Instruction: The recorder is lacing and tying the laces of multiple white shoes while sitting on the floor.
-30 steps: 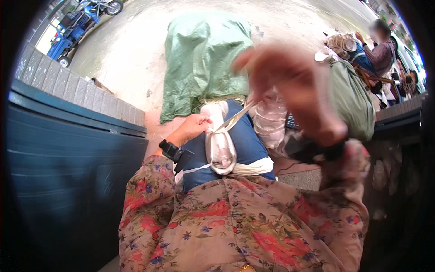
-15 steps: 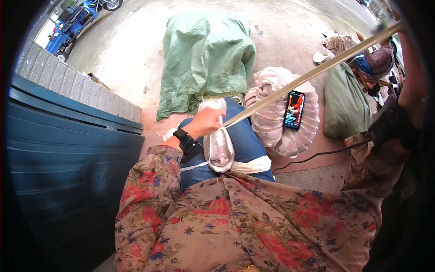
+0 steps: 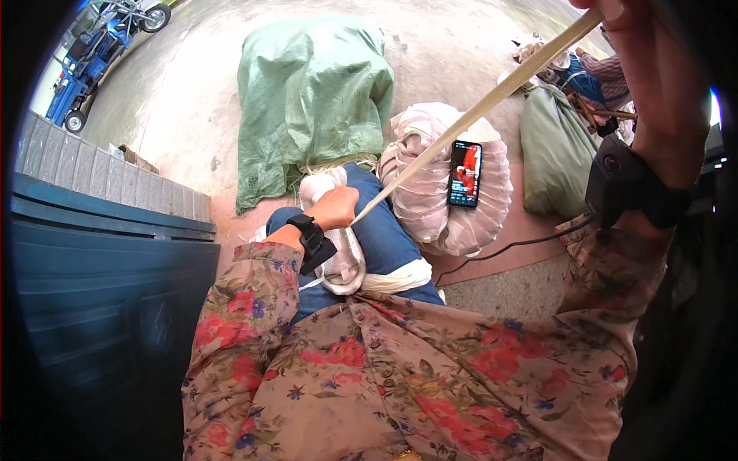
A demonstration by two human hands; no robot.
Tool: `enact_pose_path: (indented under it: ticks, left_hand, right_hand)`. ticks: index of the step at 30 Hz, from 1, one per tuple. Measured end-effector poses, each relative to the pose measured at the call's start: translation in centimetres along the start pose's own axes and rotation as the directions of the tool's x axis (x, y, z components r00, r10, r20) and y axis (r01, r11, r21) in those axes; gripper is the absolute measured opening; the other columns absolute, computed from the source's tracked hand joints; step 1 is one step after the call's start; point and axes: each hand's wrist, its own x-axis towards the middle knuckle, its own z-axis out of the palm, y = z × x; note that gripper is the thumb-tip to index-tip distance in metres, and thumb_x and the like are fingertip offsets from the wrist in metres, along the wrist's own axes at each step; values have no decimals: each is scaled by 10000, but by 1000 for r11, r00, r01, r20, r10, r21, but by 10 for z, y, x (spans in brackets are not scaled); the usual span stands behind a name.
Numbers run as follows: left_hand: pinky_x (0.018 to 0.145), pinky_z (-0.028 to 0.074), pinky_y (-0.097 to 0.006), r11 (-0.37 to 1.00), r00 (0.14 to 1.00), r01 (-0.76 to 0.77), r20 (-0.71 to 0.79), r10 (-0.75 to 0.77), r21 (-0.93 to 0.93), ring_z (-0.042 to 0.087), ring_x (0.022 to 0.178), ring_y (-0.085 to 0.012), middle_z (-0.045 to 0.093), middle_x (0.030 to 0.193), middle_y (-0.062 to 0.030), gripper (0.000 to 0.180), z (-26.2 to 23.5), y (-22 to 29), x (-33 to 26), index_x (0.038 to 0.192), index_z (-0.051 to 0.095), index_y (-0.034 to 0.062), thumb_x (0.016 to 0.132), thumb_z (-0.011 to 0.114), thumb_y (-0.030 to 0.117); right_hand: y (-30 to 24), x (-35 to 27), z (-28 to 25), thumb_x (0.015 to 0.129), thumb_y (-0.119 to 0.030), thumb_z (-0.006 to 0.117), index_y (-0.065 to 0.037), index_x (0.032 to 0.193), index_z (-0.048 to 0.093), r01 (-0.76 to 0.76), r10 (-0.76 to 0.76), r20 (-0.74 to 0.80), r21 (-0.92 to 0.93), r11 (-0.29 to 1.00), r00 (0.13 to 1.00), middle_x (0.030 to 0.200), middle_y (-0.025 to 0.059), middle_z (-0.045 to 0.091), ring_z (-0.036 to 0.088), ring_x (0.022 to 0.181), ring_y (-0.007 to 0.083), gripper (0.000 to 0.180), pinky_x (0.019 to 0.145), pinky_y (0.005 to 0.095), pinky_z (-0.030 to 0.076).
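A pale whitish-pink shoe [image 3: 346, 269] lies lengthwise on my lap, over the blue-covered legs. My left hand [image 3: 337, 207] is closed over its middle; whether it also pinches the strip there is hidden. From that hand a flat beige strip [image 3: 483, 107] stretches straight and taut up to the right. At the top right my right hand [image 3: 626, 34], partly cut off by the picture's edge, is closed on the strip's upper end. White cloth [image 3: 400, 278] lies across my lap beside the shoe.
A pleated pale-pink bundle [image 3: 419, 173] carries a phone [image 3: 465, 175] with a lit screen. A green sack [image 3: 311, 92] lies ahead, another [image 3: 557, 154] to the right. A blue door panel [image 3: 115, 300] stands at left. A black cable [image 3: 511, 247] runs to my right wrist.
The whole view has shifted, so the bundle and sacks sit further left. My right hand has come further into view, and the strip slants more steeply. The left hand keeps its hold.
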Motion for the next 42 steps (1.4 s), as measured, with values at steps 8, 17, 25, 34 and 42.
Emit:
enact_pose_path:
  ticks: [8,17,25,34,42]
  left_hand:
    - [662,491,-415,955,981,114,119,-152,274,616,822,-349,624,845,-215,148,-22,25,-2,758,649,3,654,561,61]
    - [575,505,-385,858,985,-174,103,142,482,627,684,-330,627,679,-144,136,-17,44,1,737,654,35,649,552,51]
    - [607,475,-367,998,987,16,162,-5,-64,597,682,-306,614,676,-143,106,-18,2,12,670,622,47,577,623,99]
    - [580,466,-309,914,953,215,277,-120,-344,592,626,-203,614,652,-106,210,-8,-1,21,688,623,33,529,701,147]
    - [655,478,-298,889,959,211,264,-107,-407,603,715,-200,636,766,-104,319,-15,-5,5,809,642,12,600,729,237]
  right_hand:
    - [19,-13,-90,898,-229,497,-25,975,570,-99,91,93,83,992,992,729,18,560,549,725,95,231,749,274,448]
    - [-7,4,-34,899,-249,506,-31,992,570,-199,158,224,171,965,962,764,23,576,576,789,103,245,820,292,460]
    - [55,-27,2,915,-246,469,19,976,570,-304,313,-20,187,934,950,578,5,487,465,472,62,290,476,199,413]
    - [209,-157,167,829,-223,573,0,792,631,-767,706,339,85,635,622,667,94,606,587,542,169,233,511,283,471]
    - [195,-187,218,793,-192,535,-45,775,591,-377,522,381,-394,838,763,753,169,568,582,688,329,158,632,410,474]
